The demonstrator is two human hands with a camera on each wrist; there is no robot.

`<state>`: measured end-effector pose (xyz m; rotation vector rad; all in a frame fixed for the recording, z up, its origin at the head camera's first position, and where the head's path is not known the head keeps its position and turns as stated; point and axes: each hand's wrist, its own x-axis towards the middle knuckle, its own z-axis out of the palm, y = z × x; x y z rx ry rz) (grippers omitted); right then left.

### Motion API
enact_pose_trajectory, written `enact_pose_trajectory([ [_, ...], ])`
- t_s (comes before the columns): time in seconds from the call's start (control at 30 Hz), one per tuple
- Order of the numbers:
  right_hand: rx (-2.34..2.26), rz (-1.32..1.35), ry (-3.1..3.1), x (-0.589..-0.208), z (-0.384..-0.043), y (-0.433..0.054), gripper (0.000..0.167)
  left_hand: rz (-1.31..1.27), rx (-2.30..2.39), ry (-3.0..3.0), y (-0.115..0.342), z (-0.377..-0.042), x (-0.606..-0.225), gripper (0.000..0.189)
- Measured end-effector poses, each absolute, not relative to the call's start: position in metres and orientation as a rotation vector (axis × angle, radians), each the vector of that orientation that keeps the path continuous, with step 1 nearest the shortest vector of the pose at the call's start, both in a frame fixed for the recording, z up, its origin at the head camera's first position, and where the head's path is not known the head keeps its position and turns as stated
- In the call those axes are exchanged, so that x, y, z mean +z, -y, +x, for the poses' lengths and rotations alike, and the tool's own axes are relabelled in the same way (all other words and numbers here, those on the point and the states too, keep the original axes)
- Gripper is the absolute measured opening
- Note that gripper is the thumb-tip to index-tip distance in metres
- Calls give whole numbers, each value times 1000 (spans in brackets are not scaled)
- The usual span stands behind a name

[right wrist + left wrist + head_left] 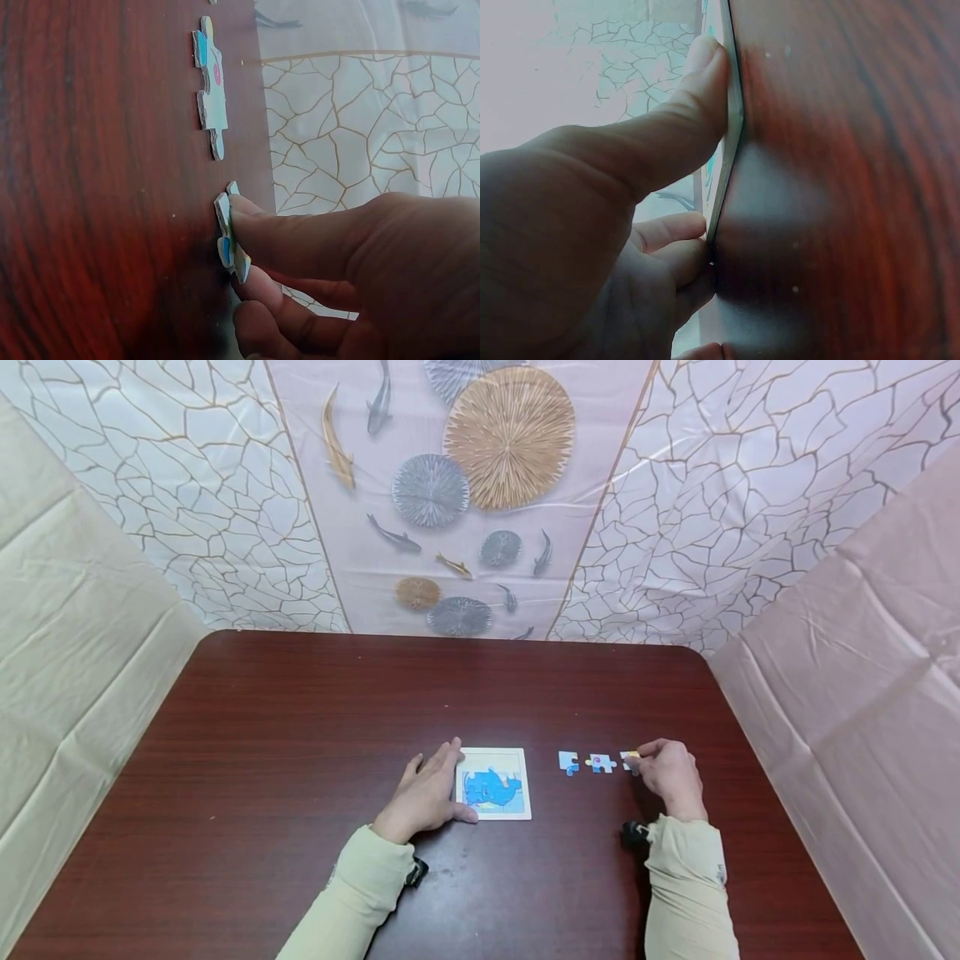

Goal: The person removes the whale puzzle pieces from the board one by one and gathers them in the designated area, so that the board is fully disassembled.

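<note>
A square puzzle board [492, 749] with a pale frame and a blue whale-like picture lies on the table. Against its left side rests my left hand [426, 793], fingers stretched along the edge and thumb at the near left corner. In the left wrist view the thumb [682, 112] presses on the board's rim. My right hand [670, 774] pinches a puzzle piece [227, 232] between thumb and fingers, tilted close over the table. To the left of that hand lie two loose pieces, a light-blue puzzle piece [567, 761] and a puzzle piece with a pink mark [601, 763].
The dark red-brown wooden table [300, 718] has rounded far corners. A patterned cloth [465, 560] with fish and discs hangs behind it, and plain cloth sheets [847, 635] stand at both sides. Black straps with small devices [634, 834] are on the wrists.
</note>
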<state>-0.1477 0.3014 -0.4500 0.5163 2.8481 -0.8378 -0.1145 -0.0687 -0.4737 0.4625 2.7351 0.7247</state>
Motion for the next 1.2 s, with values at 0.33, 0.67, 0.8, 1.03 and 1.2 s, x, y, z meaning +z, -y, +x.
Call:
enact_pose_trajectory([
  [0.33, -805, 527, -2843, -450, -149, -303, 31, 454, 732, -2730, 68, -114, -472, 117],
  [0.67, -781, 548, -2821, -450, -150, -303, 30, 449, 732, -2726, 68, -114, -472, 117],
  [0.8, -778, 551, -2827, -451, -150, -303, 28, 448, 737, -2725, 68, -114, -471, 117],
  [1.03, -770, 512, -2847, -453, -148, -300, 17, 456, 741, -2726, 69, -114, -472, 116],
  [1.2, -791, 525, -2874, -454, -145, -297, 16, 456, 743, -2720, 69, -114, -472, 116],
])
